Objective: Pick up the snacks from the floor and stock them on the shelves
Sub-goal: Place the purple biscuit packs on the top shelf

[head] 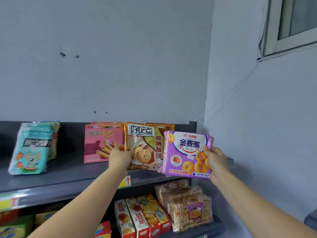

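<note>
2 snack packs being held upright at the top shelf

The purple ring-biscuit pack is facing outward, its right edge sitting pinched in the fingers of the right hand. Just left of those fingers, partly overlapped by it, the orange walnut-cookie pack is standing upright, its lower left edge lying gripped under the fingers of the left hand.

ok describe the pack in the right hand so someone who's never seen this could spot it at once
Look at the dark top shelf and follow it to its right end. There the right hand grips a purple pack, beside an orange pack that the left hand holds. It is the only purple one there, printed with golden ring biscuits and a strawberry.
</note>
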